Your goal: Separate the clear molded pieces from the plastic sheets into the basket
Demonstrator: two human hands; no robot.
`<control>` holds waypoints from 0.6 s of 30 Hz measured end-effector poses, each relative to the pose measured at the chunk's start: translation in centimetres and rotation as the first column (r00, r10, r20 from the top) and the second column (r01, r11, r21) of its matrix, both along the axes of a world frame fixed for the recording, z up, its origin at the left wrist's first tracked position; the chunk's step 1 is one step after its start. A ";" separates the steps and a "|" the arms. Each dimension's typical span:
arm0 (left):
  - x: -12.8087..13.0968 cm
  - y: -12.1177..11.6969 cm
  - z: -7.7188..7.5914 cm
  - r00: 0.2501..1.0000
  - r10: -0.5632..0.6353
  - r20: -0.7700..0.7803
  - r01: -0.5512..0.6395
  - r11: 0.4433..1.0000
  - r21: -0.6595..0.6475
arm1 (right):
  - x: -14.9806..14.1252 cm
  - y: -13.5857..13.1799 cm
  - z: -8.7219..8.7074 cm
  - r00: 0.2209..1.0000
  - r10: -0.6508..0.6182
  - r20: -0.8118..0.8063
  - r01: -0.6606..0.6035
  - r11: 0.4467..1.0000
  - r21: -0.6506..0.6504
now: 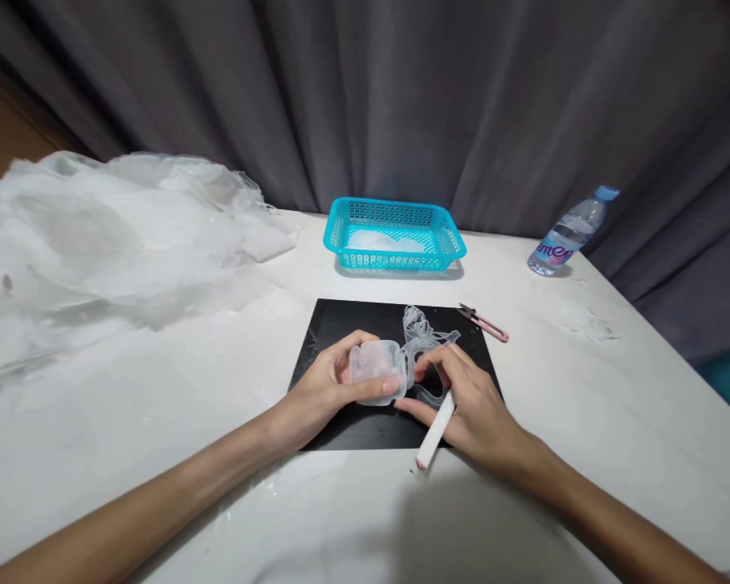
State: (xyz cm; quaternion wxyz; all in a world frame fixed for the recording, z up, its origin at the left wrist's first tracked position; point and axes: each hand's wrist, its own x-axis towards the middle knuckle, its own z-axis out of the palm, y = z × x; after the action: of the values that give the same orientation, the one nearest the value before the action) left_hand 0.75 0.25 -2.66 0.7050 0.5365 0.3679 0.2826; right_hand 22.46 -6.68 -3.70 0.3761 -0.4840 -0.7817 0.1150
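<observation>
Black mat beneath, the left hand partly hides translucent pieces.

Your piece is milky white, your tool white with a reddish end, the mat black, the snips pink, the basket turquoise (its sides patterned with holes), and the curtain grey.

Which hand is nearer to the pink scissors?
Right. The right hand, holding a white stick, is just below the scissors in the picture; the left hand, holding clear plastic pieces, is farther off, to their left.
</observation>
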 end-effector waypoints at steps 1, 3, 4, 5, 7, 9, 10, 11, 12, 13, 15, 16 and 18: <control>0.0 0.0 0.0 1.000 0.006 0.004 -0.006 1.000 -0.006 | 0.1 0.1 -0.1 1.000 -0.007 -0.017 0.007 1.000 -0.027; 0.0 0.1 -0.2 1.000 0.010 0.011 -0.009 1.000 -0.023 | 0.3 0.4 -0.2 0.999 0.008 -0.034 -0.010 0.998 -0.066; 0.0 0.1 -0.2 1.000 0.007 0.013 -0.007 1.000 -0.028 | 0.4 0.5 -0.3 0.998 0.027 -0.052 -0.032 0.996 -0.083; 0.0 0.1 -0.3 1.000 0.003 0.013 -0.002 1.000 -0.031 | 0.4 0.6 -0.3 0.995 0.050 -0.084 -0.059 0.993 -0.104; 0.0 0.2 -0.4 1.000 -0.011 0.010 0.011 1.000 -0.026 | 0.4 0.8 -0.3 0.976 0.088 -0.198 -0.119 0.981 -0.151; -0.1 0.2 -0.4 1.000 -0.013 -0.009 0.012 1.000 -0.009 | 0.3 0.9 -0.2 0.943 0.091 -0.321 -0.162 0.966 -0.202; -0.1 0.2 -0.4 1.000 -0.008 -0.026 0.008 1.000 0.001 | 0.3 1.0 -0.2 0.927 0.079 -0.367 -0.168 0.961 -0.218; -0.1 0.2 -0.4 0.999 -0.003 -0.042 0.004 1.000 0.013 | 0.3 1.1 -0.1 0.917 0.062 -0.394 -0.163 0.960 -0.229; -0.1 0.2 -0.5 0.998 0.003 -0.056 -0.002 1.000 0.027 | 0.3 1.1 -0.1 0.914 0.049 -0.402 -0.152 0.961 -0.230; -0.1 0.2 -0.6 0.998 0.008 -0.064 -0.005 0.999 0.036 | 0.4 1.2 -0.1 0.919 0.040 -0.391 -0.137 0.965 -0.223; -0.1 0.2 -0.7 0.998 -0.006 -0.063 0.009 0.999 0.041 | 0.5 1.2 -0.1 0.943 0.033 -0.332 -0.098 0.979 -0.180; -0.1 0.2 -0.8 0.998 -0.019 -0.059 0.021 0.999 0.036 | 0.6 1.1 -0.1 0.955 0.033 -0.294 -0.080 0.985 -0.151; 0.0 0.2 -0.9 0.998 -0.036 -0.058 0.038 0.999 0.032 | 0.4 0.7 -0.1 0.973 0.043 -0.225 -0.063 0.995 -0.082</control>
State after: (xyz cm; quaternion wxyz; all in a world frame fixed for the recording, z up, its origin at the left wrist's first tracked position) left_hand 0.73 0.48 -3.59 0.6901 0.5627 0.3734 0.2601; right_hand 22.88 -5.96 -3.76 0.4364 -0.4632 -0.7413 0.2132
